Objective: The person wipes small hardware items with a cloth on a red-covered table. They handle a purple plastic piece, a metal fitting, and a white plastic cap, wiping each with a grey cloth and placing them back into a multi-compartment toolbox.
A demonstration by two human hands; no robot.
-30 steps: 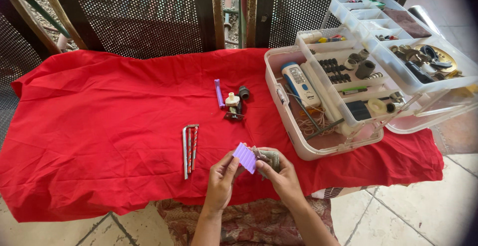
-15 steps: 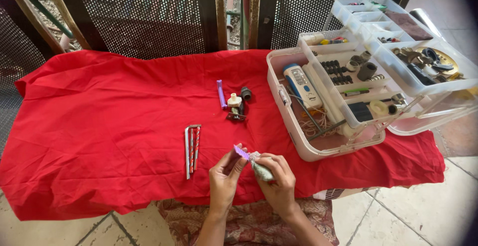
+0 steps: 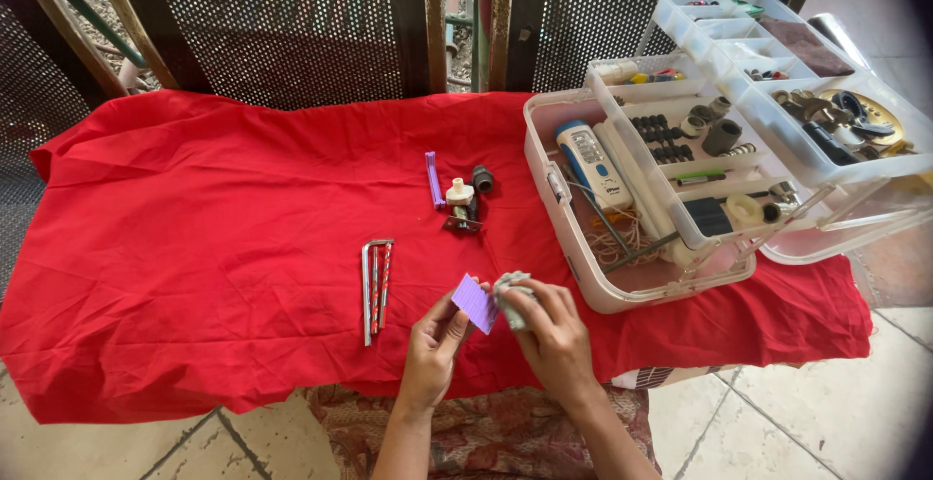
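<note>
Bare red cloth leaves the worktop's left half free for passing, while the drill bits near centre, small fittings farther back and the open toolbox block the right.

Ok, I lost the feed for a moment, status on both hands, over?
Left hand pinching purple card. Right hand gripping small grey-white piece, kind unclear. Both above red cloth. Nothing between them.

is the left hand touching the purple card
Touching: the head view shows the left hand pinching the purple card by its lower edge, thumb and fingertips on it.
</note>
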